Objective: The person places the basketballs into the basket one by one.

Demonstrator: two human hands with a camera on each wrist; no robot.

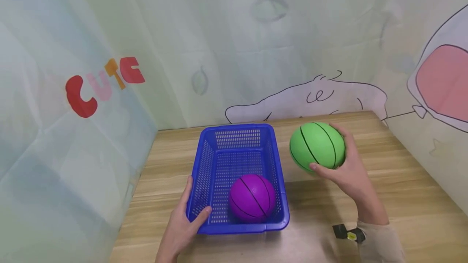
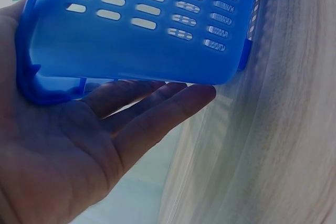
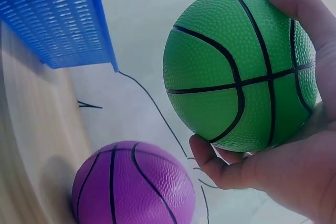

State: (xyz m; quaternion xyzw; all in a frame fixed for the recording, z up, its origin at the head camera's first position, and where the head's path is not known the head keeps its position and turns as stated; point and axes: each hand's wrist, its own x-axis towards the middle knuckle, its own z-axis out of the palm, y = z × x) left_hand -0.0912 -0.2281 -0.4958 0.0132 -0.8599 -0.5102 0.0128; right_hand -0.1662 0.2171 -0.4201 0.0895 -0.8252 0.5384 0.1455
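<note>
A blue plastic basket (image 1: 235,227) with slotted walls sits on the table, a purple ball (image 1: 252,198) in its near right part. My left hand (image 1: 180,218) holds the basket's near left corner, its thumb over the front rim and its fingers along the outer left wall. In the left wrist view those fingers (image 2: 157,119) are fairly straight against the basket (image 2: 121,51). Right of the basket, my right hand (image 1: 349,169) grips a green ball (image 1: 317,146) with black lines, raised above the table. The right wrist view shows thumb and fingers spread around the green ball (image 3: 236,72).
A purple ball (image 3: 134,187) also appears outside the basket in the right wrist view; whether it is another ball I cannot tell. Printed cloth walls (image 1: 175,52) border the wooden table (image 1: 398,198) at the back and sides. A black strap piece (image 1: 349,234) is at my right sleeve.
</note>
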